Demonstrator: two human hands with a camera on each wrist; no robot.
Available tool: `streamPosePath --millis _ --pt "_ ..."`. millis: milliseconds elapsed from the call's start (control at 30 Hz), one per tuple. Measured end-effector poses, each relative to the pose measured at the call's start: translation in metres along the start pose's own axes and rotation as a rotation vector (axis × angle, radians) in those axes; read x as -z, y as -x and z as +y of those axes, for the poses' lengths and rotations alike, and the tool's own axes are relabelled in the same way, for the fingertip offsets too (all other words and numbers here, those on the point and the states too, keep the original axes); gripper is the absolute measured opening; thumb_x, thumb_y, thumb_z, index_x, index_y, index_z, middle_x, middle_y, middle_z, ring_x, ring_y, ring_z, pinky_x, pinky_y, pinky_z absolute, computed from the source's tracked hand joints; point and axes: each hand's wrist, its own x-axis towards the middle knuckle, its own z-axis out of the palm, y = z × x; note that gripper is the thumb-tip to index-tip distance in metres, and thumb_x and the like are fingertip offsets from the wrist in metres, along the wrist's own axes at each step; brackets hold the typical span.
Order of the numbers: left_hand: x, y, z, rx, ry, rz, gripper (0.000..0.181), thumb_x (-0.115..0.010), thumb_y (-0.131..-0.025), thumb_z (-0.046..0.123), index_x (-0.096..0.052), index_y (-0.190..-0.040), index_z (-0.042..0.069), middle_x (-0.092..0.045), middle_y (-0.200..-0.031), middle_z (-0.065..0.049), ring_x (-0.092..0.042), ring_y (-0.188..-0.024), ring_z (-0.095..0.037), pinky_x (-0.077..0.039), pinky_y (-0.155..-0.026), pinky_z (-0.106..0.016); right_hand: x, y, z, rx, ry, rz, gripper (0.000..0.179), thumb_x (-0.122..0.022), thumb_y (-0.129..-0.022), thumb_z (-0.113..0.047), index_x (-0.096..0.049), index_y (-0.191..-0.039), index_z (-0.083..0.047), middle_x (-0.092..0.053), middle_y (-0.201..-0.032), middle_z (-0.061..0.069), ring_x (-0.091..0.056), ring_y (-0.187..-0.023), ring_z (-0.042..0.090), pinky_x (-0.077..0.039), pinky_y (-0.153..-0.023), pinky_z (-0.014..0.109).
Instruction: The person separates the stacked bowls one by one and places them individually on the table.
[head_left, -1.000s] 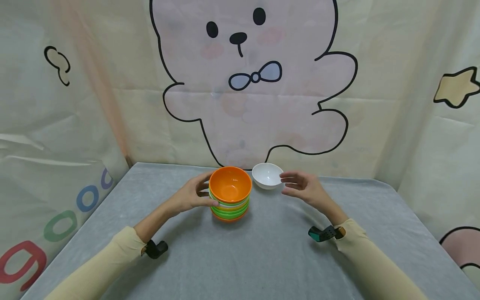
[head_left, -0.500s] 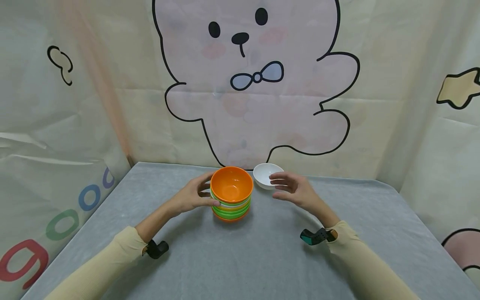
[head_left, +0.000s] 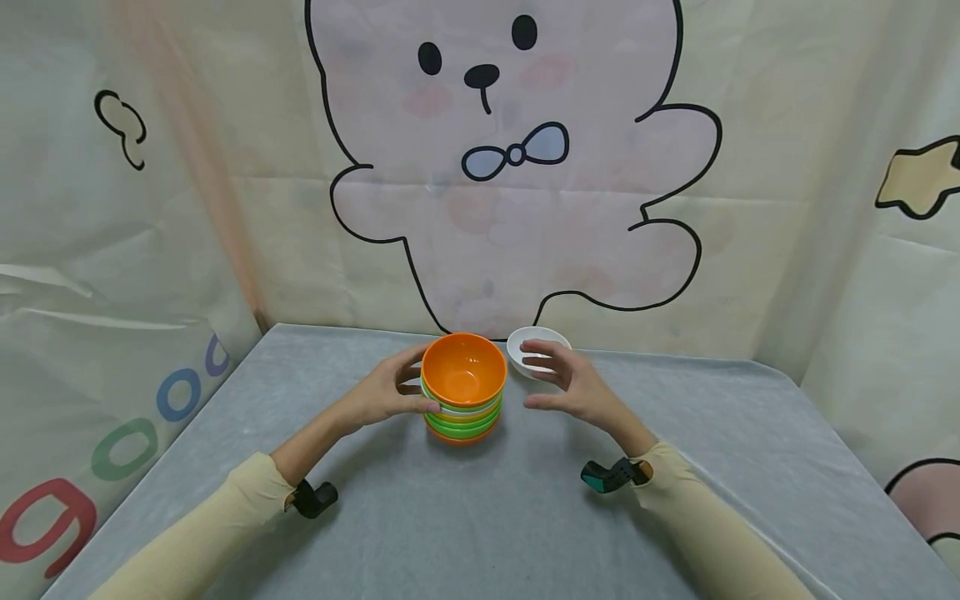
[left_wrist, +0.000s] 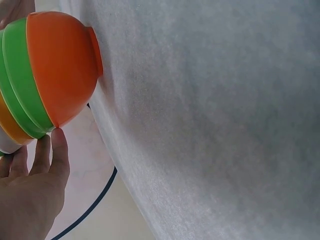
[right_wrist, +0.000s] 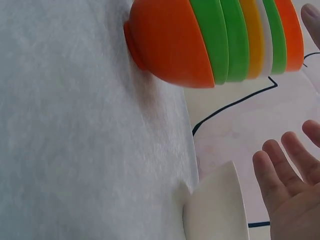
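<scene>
A stack of several nested bowls stands upright on the cloth, orange at the bottom and top with green, yellow and white ones between. My left hand holds the stack's left side, thumb in front and fingers behind; the left wrist view shows its fingertips against the bowls. To the right of the stack, my right hand hovers with spread, slightly bent fingers and nothing in it. Behind it sits a white bowl, partly covered by the fingers. In the right wrist view, that white bowl stands apart from the stack.
A grey-blue cloth covers the table. Its back edge meets a pale curtain printed with a cartoon bear. Another printed curtain hangs at the left. Each wrist carries a black strap device.
My right hand has moved left, from the right side of the white bowl to in front of it, nearer the stack. The left hand and the stack stay in place.
</scene>
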Motion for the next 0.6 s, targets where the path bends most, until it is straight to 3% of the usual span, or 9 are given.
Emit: streamPosePath --millis 333,600 --pt "0.000 0.000 -0.001 -0.009 0.006 -0.006 0.081 -0.082 -0.088 0.010 -0.039 -0.156 0.019 -0.043 -0.153 -0.001 -0.047 -0.135 -0.032 -0.047 -0.104 -0.044 -0.015 -0.009 -0.002 0.001 -0.011 -0.033 0.096 -0.089 -0.080 -0.007 -0.032 -0.157 -0.006 -0.033 -0.158 0.017 -0.034 -0.141 0.046 -0.035 -0.112 0.049" --pt "0.000 0.000 -0.002 -0.005 0.006 -0.007 0.081 -0.082 -0.088 0.011 -0.039 -0.156 0.020 -0.043 -0.154 0.000 -0.045 -0.137 -0.032 -0.047 -0.104 -0.044 -0.029 -0.019 -0.004 0.015 0.001 -0.055 0.100 -0.091 -0.079 -0.015 -0.030 -0.159 -0.008 -0.033 -0.159 0.010 -0.037 -0.143 0.028 -0.034 -0.113 0.047"
